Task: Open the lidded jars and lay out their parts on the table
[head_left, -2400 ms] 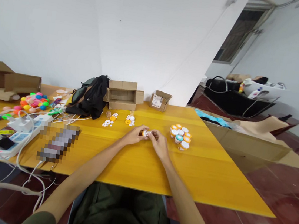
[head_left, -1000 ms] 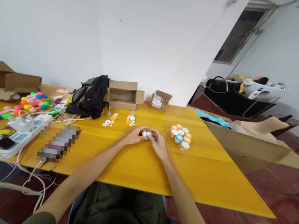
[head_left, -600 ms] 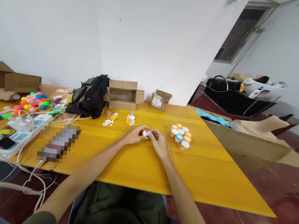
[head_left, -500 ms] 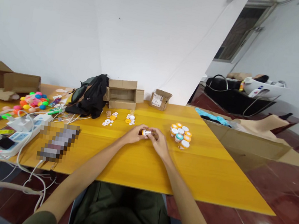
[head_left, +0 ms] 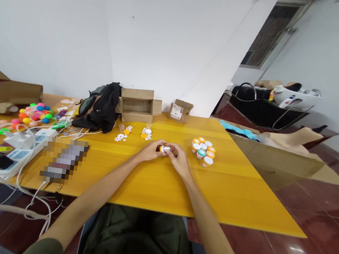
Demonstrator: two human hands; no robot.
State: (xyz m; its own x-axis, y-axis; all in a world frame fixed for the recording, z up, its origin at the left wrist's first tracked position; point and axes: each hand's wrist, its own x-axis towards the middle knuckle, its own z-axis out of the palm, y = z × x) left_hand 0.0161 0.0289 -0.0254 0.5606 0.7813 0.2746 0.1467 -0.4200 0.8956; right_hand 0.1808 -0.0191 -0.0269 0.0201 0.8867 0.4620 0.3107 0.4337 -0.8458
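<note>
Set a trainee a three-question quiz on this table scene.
1. True or false: the left hand and the right hand both grip one small jar.
2. The cluster of lidded jars on the yellow table stands on which side of the hands? A: the person's left. B: the person's right. C: on the person's lap.
3. Fill in: the black bag lies beside an open ____ box.
Key: 1 true; 2 B; 3 cardboard.
</note>
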